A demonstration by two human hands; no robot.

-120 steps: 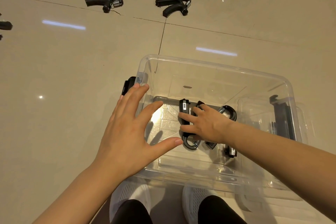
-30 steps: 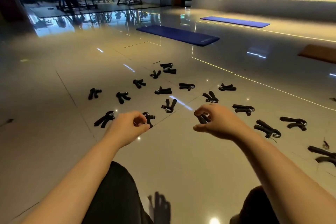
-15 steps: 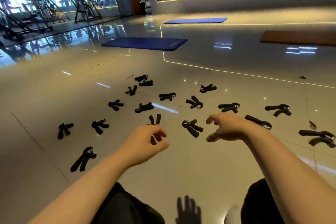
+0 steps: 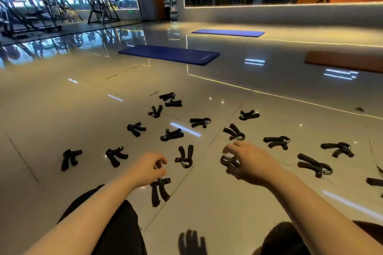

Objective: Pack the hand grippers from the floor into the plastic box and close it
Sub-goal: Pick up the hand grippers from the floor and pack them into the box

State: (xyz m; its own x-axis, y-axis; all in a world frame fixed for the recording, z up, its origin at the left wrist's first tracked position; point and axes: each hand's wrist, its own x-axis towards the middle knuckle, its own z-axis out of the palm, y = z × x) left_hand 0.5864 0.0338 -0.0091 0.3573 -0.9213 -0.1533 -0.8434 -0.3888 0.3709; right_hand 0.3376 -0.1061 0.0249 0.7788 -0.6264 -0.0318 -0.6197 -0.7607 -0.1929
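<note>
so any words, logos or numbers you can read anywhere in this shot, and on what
None can be read.
Near blue mat: a faint pale mark at its right end, too blurred to read.
Green sign on the far wall: too small to read.
Hand grippers: no print shows.

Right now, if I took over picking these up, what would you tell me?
Left hand: fingers loosely curled, holding nothing, above the hand gripper near the knee.
Right hand: fingers closing around a hand gripper; I can't tell if it has left the floor.
Things: many black hand grippers lie scattered across the tiles, such as one between the hands and one far right. The plastic box is out of view.
Done: can't tell from here.
Left: gather every gripper, put them in the box, close it.
</note>
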